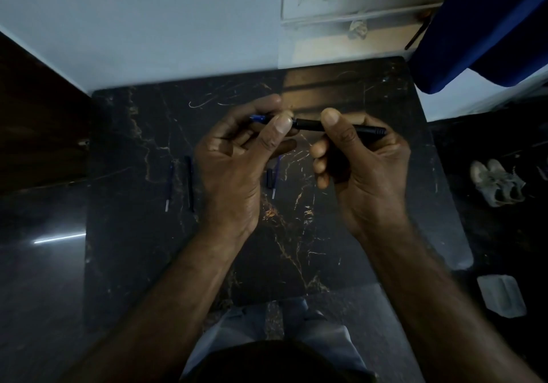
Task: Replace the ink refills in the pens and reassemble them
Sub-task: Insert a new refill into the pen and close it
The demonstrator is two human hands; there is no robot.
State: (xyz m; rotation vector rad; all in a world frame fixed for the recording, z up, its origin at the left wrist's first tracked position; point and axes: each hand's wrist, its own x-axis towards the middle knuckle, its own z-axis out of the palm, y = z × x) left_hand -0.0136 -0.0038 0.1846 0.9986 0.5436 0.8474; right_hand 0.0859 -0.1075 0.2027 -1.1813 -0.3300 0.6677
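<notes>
Marble table (pixel 341 234), hands (pixel 296 157) gripping unlabelled pen (pixel 311 125)

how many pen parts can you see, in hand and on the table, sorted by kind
black pen barrels: 2, one in the right hand at, one lying on the table at
blue refills: 3, at in the left hand
small black piece: 1
total: 6

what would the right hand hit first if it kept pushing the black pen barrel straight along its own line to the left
The left hand, most likely. The right hand aims the barrel leftward, and its near end already sits at the left thumb and fingertips, which pinch a blue part. Whether the barrel touches that part is hidden.
</notes>
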